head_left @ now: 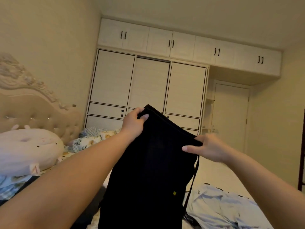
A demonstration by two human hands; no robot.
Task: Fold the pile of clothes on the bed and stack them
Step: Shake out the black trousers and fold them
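Note:
A black garment (148, 171) hangs in the air in front of me, held up by its top band, with a small yellow tag low on it and a black drawstring dangling at its right side. My left hand (134, 123) grips the band's upper left corner. My right hand (208, 148) pinches the band's right end. A light blue garment (221, 207) lies crumpled on the bed (212, 172) at the lower right. More dark and blue cloth lies at the lower left, partly hidden by my left arm.
A pink plush pillow (28, 151) and a floral quilt (85, 139) lie by the tufted headboard (38, 113) on the left. A white wardrobe (148, 83) fills the far wall, with a door (231, 116) to its right.

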